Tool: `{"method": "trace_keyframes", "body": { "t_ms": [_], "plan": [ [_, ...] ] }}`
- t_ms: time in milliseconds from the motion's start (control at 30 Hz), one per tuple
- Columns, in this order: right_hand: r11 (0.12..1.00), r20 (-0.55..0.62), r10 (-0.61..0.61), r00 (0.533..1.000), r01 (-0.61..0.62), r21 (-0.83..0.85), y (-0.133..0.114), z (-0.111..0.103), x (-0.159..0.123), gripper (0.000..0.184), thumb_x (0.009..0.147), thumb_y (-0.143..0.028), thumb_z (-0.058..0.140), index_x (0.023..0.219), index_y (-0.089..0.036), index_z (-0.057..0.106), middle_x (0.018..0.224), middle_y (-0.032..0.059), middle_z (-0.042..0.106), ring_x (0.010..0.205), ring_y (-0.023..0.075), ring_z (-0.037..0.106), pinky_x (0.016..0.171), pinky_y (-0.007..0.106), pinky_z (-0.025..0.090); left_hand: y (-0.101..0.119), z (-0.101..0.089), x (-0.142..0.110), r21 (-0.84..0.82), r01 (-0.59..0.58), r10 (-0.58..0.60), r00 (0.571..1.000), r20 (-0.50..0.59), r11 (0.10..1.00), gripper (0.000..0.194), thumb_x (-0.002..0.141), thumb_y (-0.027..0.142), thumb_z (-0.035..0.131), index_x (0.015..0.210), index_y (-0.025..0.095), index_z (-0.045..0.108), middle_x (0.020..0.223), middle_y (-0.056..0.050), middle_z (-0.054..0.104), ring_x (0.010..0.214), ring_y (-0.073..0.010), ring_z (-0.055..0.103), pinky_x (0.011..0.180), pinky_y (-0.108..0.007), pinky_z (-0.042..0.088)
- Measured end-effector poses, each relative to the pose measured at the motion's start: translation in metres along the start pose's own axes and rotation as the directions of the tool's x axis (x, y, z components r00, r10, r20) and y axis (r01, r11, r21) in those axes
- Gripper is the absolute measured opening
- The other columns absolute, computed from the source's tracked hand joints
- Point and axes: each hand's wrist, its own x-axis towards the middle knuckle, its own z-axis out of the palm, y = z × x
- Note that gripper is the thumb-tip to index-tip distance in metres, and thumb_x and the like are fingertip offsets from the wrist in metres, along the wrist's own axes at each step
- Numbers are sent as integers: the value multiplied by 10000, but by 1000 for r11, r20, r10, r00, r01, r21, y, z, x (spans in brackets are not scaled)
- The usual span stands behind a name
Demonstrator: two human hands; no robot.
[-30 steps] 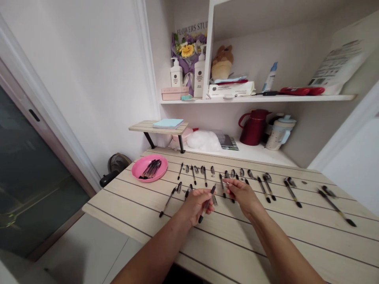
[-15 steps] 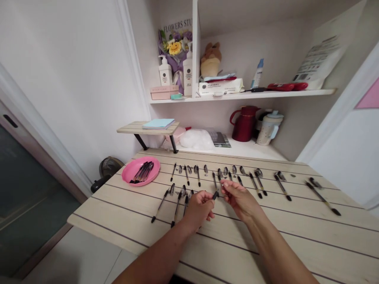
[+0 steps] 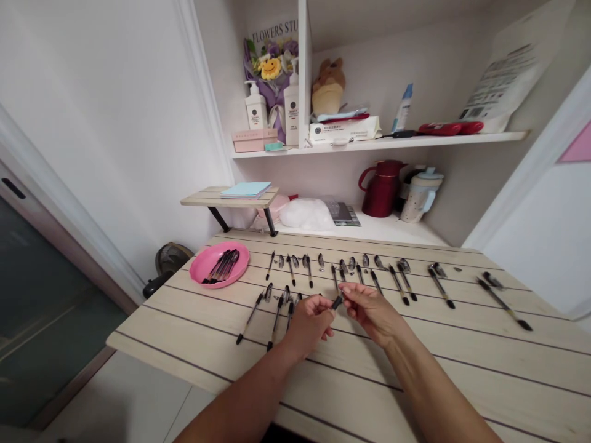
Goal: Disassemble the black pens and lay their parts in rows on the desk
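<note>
My left hand (image 3: 310,321) is closed round a pen (image 3: 337,302), whose black grip end sticks out toward the right. At that end the fingers of my right hand (image 3: 369,312) are pinched together; the small piece between them, perhaps a pen tip, is too small to make out. Uncapped pens lie in rows about my hands, among them a pen (image 3: 250,317) at the left and a pen (image 3: 505,303) at the far right. Loose clear-and-black caps, such as the cap (image 3: 321,260), lie beside them.
A pink tray (image 3: 196,269) with several pens stands on the slatted table (image 3: 175,332) at the left. Behind it is a small raised stand (image 3: 203,197) bearing paper. A red jug (image 3: 381,191) and a pale cup (image 3: 419,197) stand at the back, under a loaded shelf (image 3: 397,145).
My right fingers have come down and in to the pen's end, closing the small gap that was there. My left hand has stayed round the pen. The view has shifted slightly.
</note>
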Motion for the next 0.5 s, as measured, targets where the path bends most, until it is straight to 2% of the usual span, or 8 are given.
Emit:
{"method": "trace_keyframes", "body": {
  "t_ms": [167, 333, 500],
  "plan": [
    [998, 22, -16, 1000, 17, -67, -1, 1, -1, 279, 520, -297, 762, 722, -157, 628, 555, -17, 552, 446, 67, 433, 387, 196, 290, 0, 1, -1, -7, -30, 30, 999, -28, 1000, 153, 631, 226, 563, 770, 162, 566, 512, 46, 499, 380, -61, 463, 369, -162, 310],
    [986, 62, -25, 998, 35, -164, 0, 3, -4, 254, 566, -328, 733, 688, -149, 601, 487, -36, 509, 424, 56, 386, 396, 193, 256, -4, 2, -2, 56, -75, 79, 994, -71, 996, 189, 651, 262, 559, 804, 154, 587, 593, 14, 550, 406, -67, 477, 377, -169, 319],
    [978, 65, -60, 996, 72, -198, 2, 4, -5, 242, 579, -332, 727, 663, -149, 593, 471, -42, 499, 422, 48, 374, 408, 189, 256, -8, 1, -3, 129, -204, 218, 970, -103, 970, 172, 669, 252, 547, 793, 152, 612, 610, 6, 549, 463, -72, 467, 446, -182, 363]
  ]
}}
